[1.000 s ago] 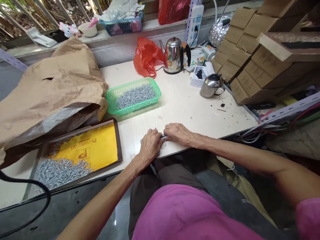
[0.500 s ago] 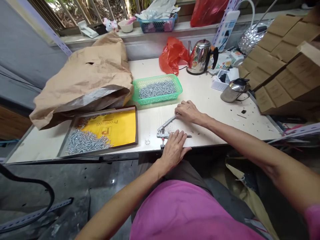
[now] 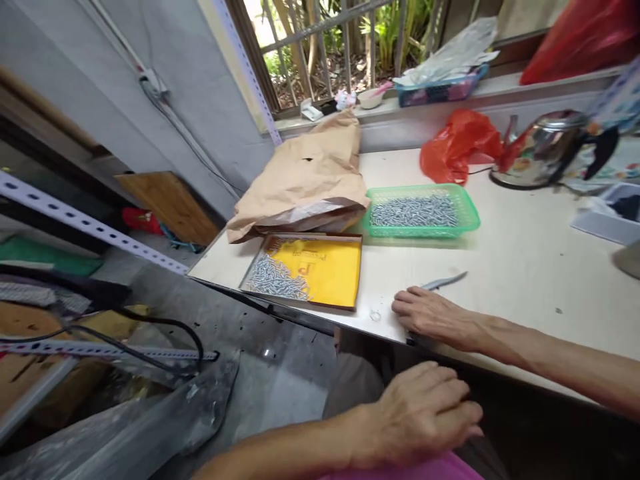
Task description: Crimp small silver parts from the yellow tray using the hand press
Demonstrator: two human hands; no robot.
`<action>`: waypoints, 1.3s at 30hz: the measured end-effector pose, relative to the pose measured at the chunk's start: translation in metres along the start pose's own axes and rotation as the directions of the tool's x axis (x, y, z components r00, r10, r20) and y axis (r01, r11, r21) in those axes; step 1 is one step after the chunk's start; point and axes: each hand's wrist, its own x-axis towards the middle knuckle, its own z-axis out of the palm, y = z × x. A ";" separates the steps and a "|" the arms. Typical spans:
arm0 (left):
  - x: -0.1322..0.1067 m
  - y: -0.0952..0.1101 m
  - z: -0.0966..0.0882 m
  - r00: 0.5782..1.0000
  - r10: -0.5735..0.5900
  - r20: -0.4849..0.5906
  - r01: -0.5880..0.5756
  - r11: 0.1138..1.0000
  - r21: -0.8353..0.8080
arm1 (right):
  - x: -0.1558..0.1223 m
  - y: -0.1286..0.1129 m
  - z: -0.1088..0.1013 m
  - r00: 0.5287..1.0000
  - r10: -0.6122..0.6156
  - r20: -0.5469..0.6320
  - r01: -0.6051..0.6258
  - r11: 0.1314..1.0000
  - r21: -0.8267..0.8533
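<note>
My right hand rests at the table's front edge, fingers curled over the head of a metal plier-like hand tool. One grey handle sticks out behind my knuckles; the spring and screw end are covered by the hand. My left hand is off the table, above my lap, with fingers bent inward. Its palm side is hidden, so anything in it cannot be seen. A small clear ring-like piece lies left of my right hand.
Left on the table is a shallow tray with a yellow sheet and loose screws. Behind are a green basket of screws, a brown paper bag, a red plastic bag and a steel kettle.
My view has turned left. My left hand has come off the tool and back over my lap. My right hand has moved from the raised handle to the tool's head end.
</note>
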 end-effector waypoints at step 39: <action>-0.016 -0.149 -0.098 0.333 -0.871 0.361 0.749 0.011 -0.663 | -0.086 -0.022 0.013 0.783 0.602 -0.153 -0.549 0.786 0.285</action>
